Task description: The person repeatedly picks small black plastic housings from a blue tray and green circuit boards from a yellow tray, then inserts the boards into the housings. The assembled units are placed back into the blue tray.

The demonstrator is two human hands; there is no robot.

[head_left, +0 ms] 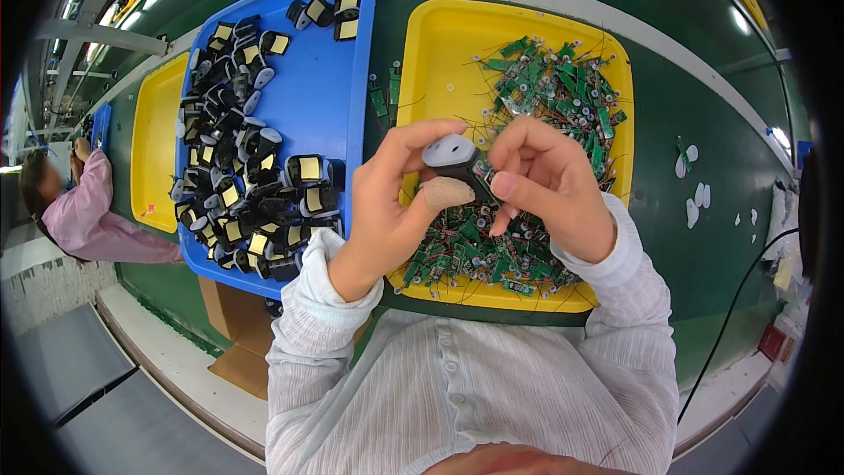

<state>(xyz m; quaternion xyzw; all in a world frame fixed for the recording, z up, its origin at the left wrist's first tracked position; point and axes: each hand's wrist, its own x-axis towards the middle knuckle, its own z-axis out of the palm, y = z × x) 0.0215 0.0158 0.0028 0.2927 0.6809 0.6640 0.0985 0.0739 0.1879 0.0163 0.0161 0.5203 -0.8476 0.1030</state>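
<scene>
Above the near part of the yellow tray (pixel 431 26), my left hand (pixel 378 198) is closed round a small grey-and-black plastic housing (pixel 450 151). A tan covering wraps the left thumb, which presses on the housing's near side. My right hand (pixel 563 185) is closed at the housing's right side, thumb and index finger pinching a small green circuit board (pixel 484 172) against the black part. The fingers partly hide the board, so how far it sits inside the housing cannot be told. Under both hands, many green circuit boards (pixel 527 79) with thin wires lie heaped in the tray.
Left of my hands, a blue tray (pixel 308 88) holds many similar housings (pixel 237 149) with pale yellow pads. Loose boards (pixel 378 101) lie between the trays. Small white pieces (pixel 692 211) and a black cable (pixel 738 299) are at right. Another person (pixel 97 211) sits far left beside another yellow tray (pixel 154 149).
</scene>
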